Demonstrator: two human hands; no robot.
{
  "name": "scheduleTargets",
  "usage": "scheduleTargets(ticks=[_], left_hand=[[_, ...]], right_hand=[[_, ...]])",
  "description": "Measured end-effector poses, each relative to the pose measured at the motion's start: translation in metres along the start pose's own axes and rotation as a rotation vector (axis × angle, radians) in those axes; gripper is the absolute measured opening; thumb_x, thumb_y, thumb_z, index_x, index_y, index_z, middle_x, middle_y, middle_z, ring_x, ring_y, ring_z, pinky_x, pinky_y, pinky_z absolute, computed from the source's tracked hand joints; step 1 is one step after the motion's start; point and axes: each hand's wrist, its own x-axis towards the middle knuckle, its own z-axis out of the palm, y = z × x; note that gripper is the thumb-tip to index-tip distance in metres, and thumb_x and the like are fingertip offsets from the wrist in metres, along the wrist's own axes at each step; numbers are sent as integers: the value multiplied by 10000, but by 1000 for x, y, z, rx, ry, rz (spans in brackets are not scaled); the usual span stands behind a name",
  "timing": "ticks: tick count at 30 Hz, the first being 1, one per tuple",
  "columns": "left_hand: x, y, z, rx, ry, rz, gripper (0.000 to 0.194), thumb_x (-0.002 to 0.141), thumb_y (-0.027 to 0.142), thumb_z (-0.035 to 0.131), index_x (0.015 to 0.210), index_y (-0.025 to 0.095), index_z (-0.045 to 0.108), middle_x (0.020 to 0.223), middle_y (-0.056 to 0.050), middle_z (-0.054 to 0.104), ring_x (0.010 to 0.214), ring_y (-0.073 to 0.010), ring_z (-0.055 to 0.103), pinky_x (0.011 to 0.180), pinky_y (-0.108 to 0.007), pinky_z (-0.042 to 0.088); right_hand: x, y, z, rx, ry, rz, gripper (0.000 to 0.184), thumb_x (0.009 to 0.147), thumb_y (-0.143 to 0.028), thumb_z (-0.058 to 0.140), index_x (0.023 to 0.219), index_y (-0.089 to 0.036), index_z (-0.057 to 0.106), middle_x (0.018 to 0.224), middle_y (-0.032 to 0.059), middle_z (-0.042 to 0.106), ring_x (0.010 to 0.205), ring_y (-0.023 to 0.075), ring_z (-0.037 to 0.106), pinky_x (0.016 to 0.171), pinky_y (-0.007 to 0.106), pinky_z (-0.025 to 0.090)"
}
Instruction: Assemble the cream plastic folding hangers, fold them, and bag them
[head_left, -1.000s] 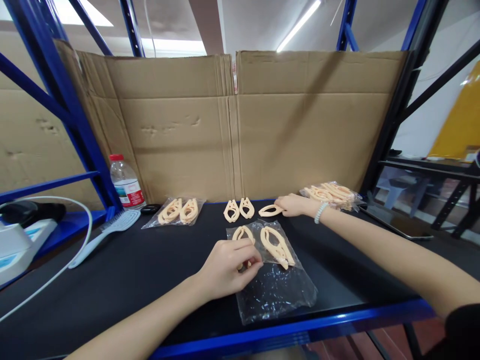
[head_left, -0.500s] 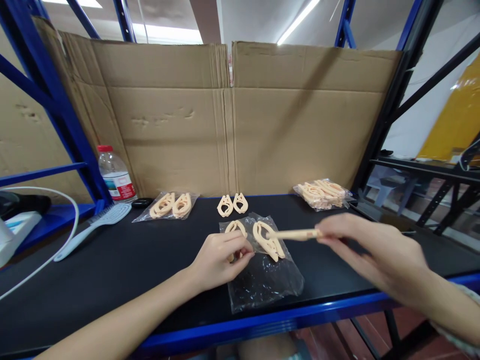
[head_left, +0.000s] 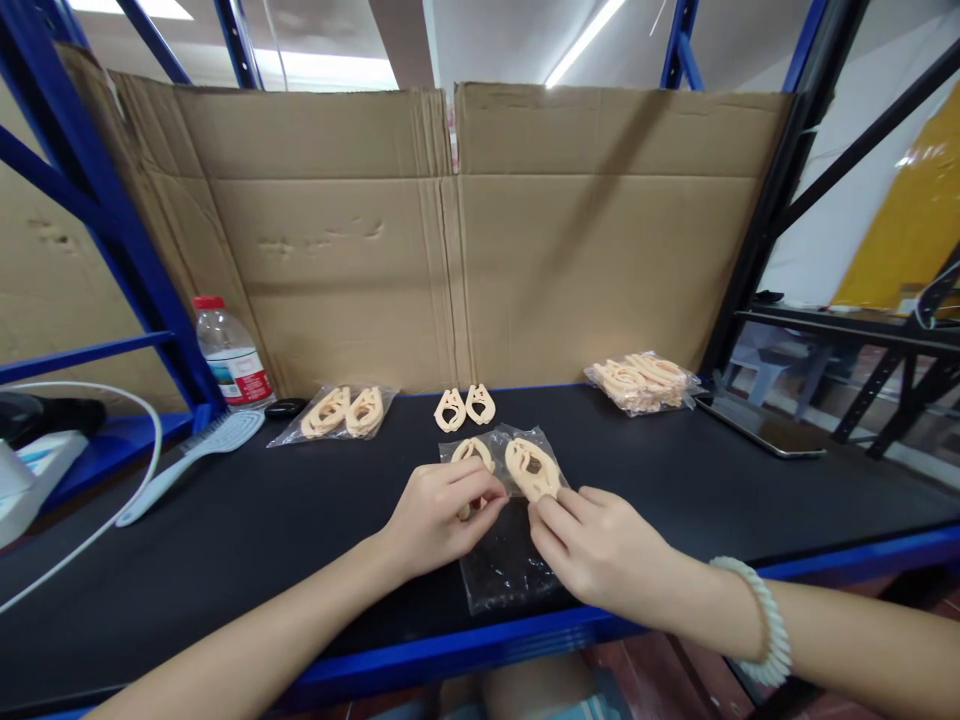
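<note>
A clear plastic bag [head_left: 499, 575] lies near the table's front edge with beige teardrop-shaped plastic pieces, like large clips, in or on its upper part. My left hand [head_left: 446, 510] is closed in a pinch at the bag's edge, beside the left beige piece [head_left: 472, 452]. Fingers of my right hand [head_left: 600, 545] are closed around the lower end of the right beige piece [head_left: 531, 468], which lies over the bag. Whether this piece is inside the plastic is hard to tell. Behind the bag stand two loose beige pieces [head_left: 450, 411].
Filled bags of beige pieces lie at the back left [head_left: 365, 412] and back right [head_left: 645, 382]. On the left are a hairbrush [head_left: 191, 460], a water bottle [head_left: 234, 360] and a white cable [head_left: 154, 455]. A flat dark device [head_left: 765, 425] lies at the right. Cardboard [head_left: 337, 240] walls the back.
My right hand has moved left and down, bringing the beige piece it carried onto the one at the bag's right side. My left hand has stayed in place.
</note>
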Motion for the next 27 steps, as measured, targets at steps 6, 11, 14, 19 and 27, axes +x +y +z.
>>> scheduleTargets(ticks=[6,11,14,19,27], left_hand=[[1,2,-1,106,-42,75,140,893,160,517,819,164,636,700,-8,636,571,-99,547,532,-196,431],[2,1,-2,177,-74,111,155,901,156,496,832,165,635,724,-7,638,594,-107,545,529,-210,408],[0,0,-2,193,-109,108,145,892,160,506,810,173,625,729,-2,630,607,-113,548,528,-215,397],[0,-1,-2,169,-154,104,148,902,170,497,815,178,616,721,3,632,597,-112,547,546,-215,405],[-3,-2,-4,146,-173,105,153,902,187,487,823,179,618,722,-5,640,595,-114,556,537,-217,410]], right_hand=[[8,-1,18,-52,-49,64,199,785,-24,526,631,-121,606,643,88,571,705,221,523,554,327,376],[14,9,15,79,-97,142,83,828,-91,562,767,-134,598,789,90,598,757,218,513,606,334,395],[28,35,8,483,-166,217,196,824,-307,664,754,-169,544,790,35,585,769,178,518,650,292,416],[67,96,53,474,-213,252,170,958,-166,421,959,-134,587,935,74,634,885,174,532,780,298,421],[109,121,169,297,-449,76,508,865,3,429,1328,-201,481,1413,159,411,1156,270,468,865,370,404]])
